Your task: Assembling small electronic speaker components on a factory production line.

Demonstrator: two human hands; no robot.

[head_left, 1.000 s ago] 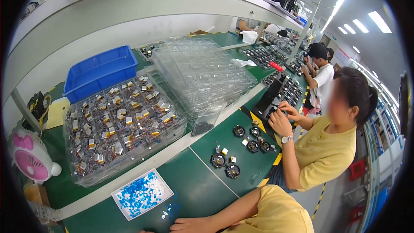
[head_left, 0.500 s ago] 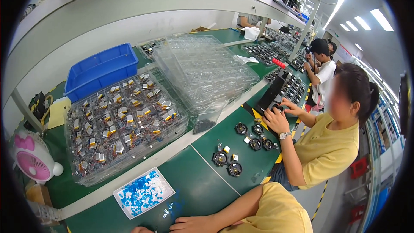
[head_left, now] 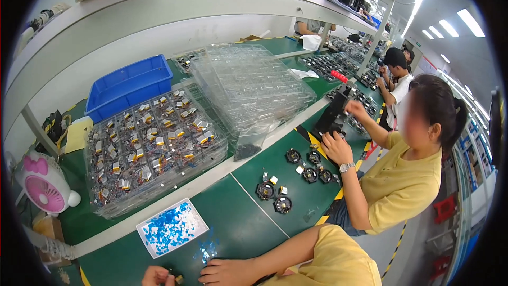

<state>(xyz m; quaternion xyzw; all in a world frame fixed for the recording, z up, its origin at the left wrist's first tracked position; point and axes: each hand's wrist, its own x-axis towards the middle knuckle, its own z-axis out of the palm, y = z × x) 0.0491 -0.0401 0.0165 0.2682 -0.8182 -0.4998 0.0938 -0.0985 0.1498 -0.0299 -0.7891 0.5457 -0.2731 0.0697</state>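
Observation:
My left hand (head_left: 155, 276) is at the lower edge, its fingers curled together. A small dark and yellowish piece (head_left: 179, 279) shows by its fingertips; I cannot make out what it is or whether it is held. To its right, my right hand (head_left: 227, 271) rests low over the green table, its fingers stretched out side by side. A few small blue and clear pieces (head_left: 207, 253) lie just beyond these fingertips. Past my left hand, a white tray (head_left: 200, 229) holds many small blue and white pieces.
A clear tray stack (head_left: 114, 213) of wired battery parts stands behind the white tray, beside a blue bin (head_left: 129, 92) and empty clear trays (head_left: 248, 82). Black round units (head_left: 282, 205) lie to the right. A co-worker (head_left: 405, 175) sits there. A pink fan (head_left: 46, 190) is left.
My left hand has come further into view, with its curled fingers and a small piece now showing. My right hand has shifted slightly left. The co-worker's far hand has risen from the black box.

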